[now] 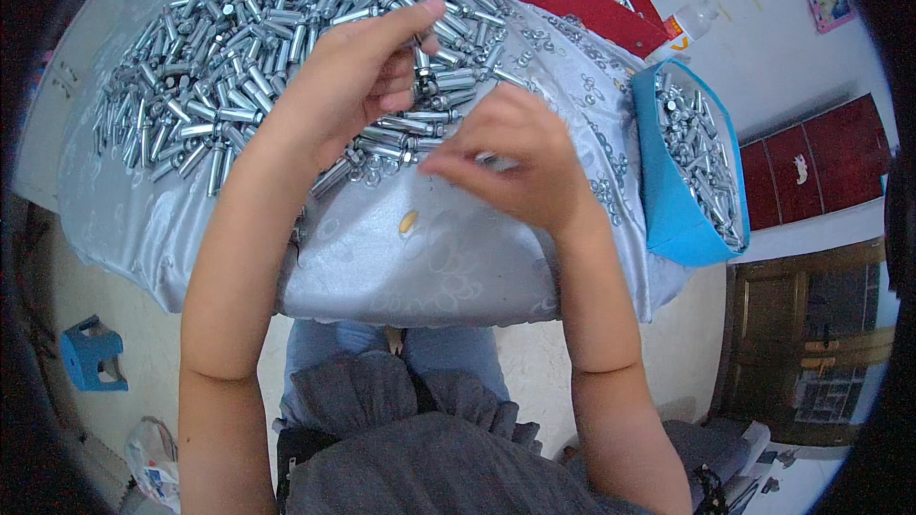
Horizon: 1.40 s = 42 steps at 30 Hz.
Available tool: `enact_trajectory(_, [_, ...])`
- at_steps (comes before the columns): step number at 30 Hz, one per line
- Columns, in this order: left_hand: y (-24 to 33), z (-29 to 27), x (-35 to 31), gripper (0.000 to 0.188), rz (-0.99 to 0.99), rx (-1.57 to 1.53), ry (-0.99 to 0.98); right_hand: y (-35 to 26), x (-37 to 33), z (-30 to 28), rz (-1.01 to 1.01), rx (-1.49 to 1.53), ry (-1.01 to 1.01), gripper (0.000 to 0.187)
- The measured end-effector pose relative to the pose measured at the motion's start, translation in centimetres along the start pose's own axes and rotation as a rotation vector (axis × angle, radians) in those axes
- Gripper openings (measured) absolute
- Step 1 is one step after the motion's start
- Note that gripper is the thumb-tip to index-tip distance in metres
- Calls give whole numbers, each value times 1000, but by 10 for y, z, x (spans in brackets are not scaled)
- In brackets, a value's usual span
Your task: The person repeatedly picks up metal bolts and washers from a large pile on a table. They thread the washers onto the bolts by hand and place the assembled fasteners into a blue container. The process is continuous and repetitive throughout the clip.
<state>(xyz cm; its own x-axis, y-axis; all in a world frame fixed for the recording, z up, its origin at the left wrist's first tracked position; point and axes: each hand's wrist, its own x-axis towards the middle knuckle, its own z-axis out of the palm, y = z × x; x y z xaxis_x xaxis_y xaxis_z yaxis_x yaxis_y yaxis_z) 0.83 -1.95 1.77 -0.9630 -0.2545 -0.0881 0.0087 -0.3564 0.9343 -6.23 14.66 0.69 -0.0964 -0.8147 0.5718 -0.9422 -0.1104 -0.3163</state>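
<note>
A large heap of silvery expansion bolts (277,48) covers the far left and middle of the table. My left hand (358,72) is over the heap's near right side, fingers curled and thumb stretched out. A single expansion bolt (423,67) with a nut shows upright at its fingertips, apparently in its grasp. To the right, my right hand (520,157) is just above the cloth, blurred, its thumb and fingers curled toward each other. A shiny bit shows inside that hand, too smeared to name. Loose washers and nuts (372,172) lie at the heap's near edge between the hands.
A blue bin (668,219) full of bolts stands on the table's right edge. Behind it are a red box (572,14) with more metal parts and a plastic bottle (692,19). Scattered washers (592,91) lie on the silvery tablecloth (382,267). A blue stool (86,358) stands on the floor.
</note>
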Motion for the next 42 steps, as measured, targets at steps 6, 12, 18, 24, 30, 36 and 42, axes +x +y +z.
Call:
enact_trajectory(6, [-1,-1,2,27,20,-122,-10,-4,-4,23,26,-83,-177,21])
enact_trajectory(12, [-5,1,3,25,40,-55,0,-8,2,32,37,-194,-179,18])
enact_trajectory(18, [-9,0,4,23,57,43,-3,-11,3,31,46,-190,-183,14])
enact_trajectory(24, [-9,1,4,24,64,48,-1,-13,2,23,93,-170,-210,13])
enact_trajectory(30, [-10,5,2,26,50,113,-49,-9,0,26,87,-152,-224,15])
enact_trajectory(36, [-6,7,0,27,3,75,-86,-8,4,11,91,-17,21,13])
enact_trajectory(42, [-7,11,-1,27,-15,106,-54,-7,7,-1,319,148,341,14])
